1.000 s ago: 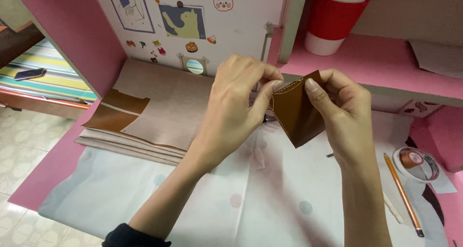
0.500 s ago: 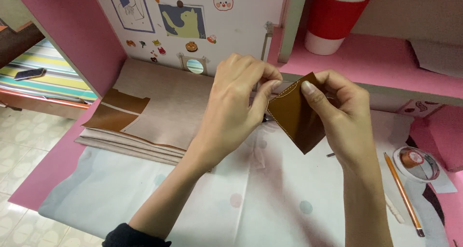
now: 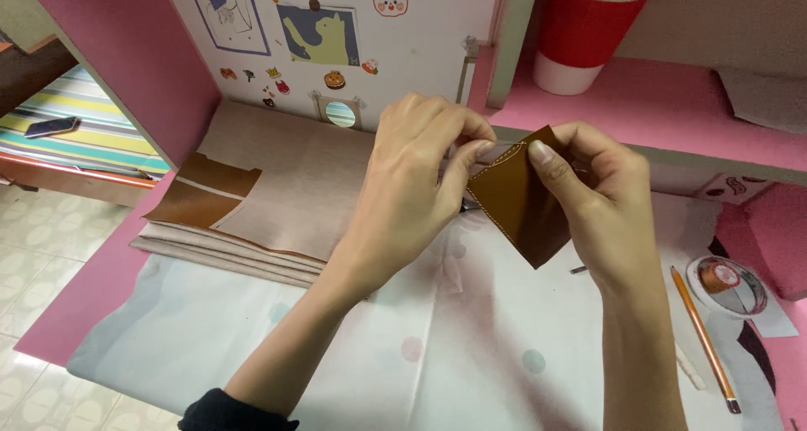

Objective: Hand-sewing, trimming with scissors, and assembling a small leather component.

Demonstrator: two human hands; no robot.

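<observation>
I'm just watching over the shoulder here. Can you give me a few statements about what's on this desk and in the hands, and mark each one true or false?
1. Both hands, left hand and right hand, hold the brown leather piece. True.
2. The leather piece lies flat on the cloth. False: it is held up above the dotted cloth.
3. A pencil lies right of the hands. True.
4. The cup on the shelf has a blue band. False: red.
</observation>
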